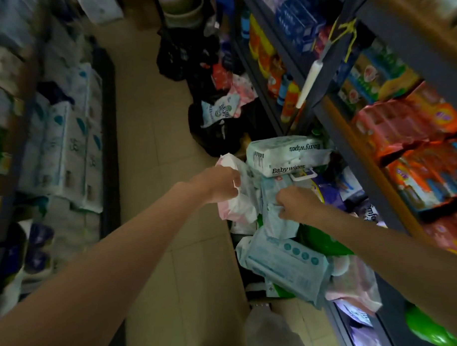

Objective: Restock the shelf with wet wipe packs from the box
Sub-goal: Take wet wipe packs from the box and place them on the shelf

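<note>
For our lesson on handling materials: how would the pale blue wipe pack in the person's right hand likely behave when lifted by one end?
The pale blue wipe pack would probably sag, since its wrapper already creases where the right hand pinches it. It looks soft, so unlikely to break. The glossy film may be slippery, so it could slide from the fingers.

wipe packs (285,264) heaped right of aisle floor (153,129) | shelf (351,153) behind
</note>
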